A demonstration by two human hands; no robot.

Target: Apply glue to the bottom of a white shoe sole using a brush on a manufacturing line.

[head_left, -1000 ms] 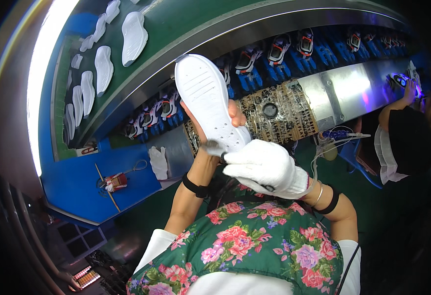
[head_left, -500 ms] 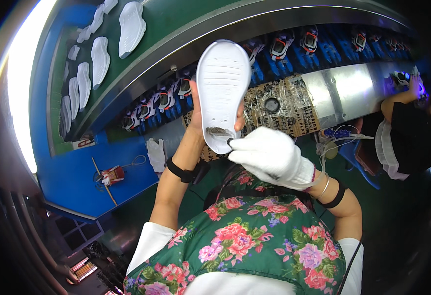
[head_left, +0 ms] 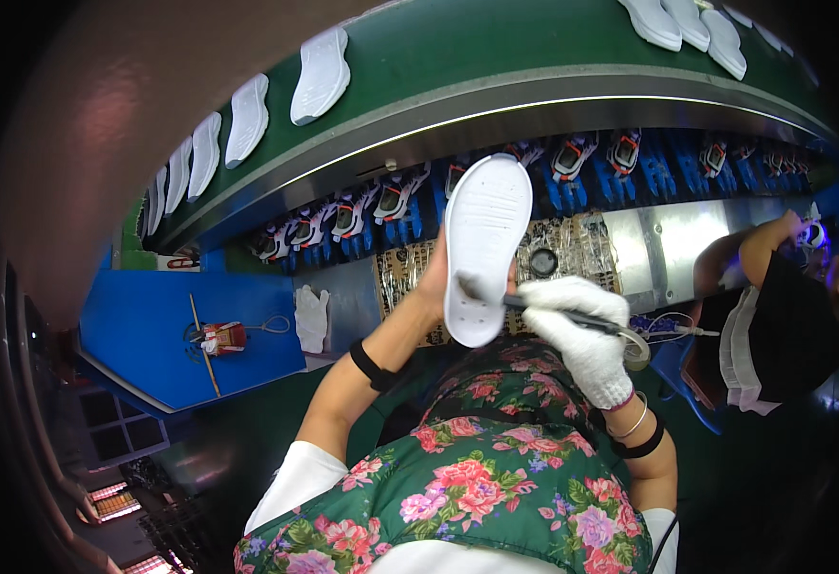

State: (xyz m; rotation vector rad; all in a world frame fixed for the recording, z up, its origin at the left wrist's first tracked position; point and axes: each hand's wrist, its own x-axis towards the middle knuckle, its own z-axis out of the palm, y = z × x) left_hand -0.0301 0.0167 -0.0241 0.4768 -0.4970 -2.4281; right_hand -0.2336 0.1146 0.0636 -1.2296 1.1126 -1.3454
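Observation:
A white shoe sole (head_left: 492,215) stands tilted up in front of me, its hollowed inner side facing me. My bare left hand (head_left: 433,283) is closed round it from behind and the left, with fingertips showing at its right edge. My right hand (head_left: 580,335), in a white knitted glove, grips a brush (head_left: 572,316) with a dark handle. The dark bristles lie against the lower part of the sole's inner face, above several small holes. Most of my left fingers are hidden behind the sole.
Beyond runs a green conveyor belt (head_left: 496,57) carrying several white soles. Under it, shoe uppers (head_left: 395,198) sit on blue holders. A black round cup (head_left: 543,261) rests on taped cardboard. Left is a blue table (head_left: 142,325) with a white glove (head_left: 311,319) beside it. Another person's arm (head_left: 768,251) shows right.
The sole has shifted lower and to the right in the picture as the view turned. The brush has swung so its handle shows, with the bristles higher up from the sole's lower end.

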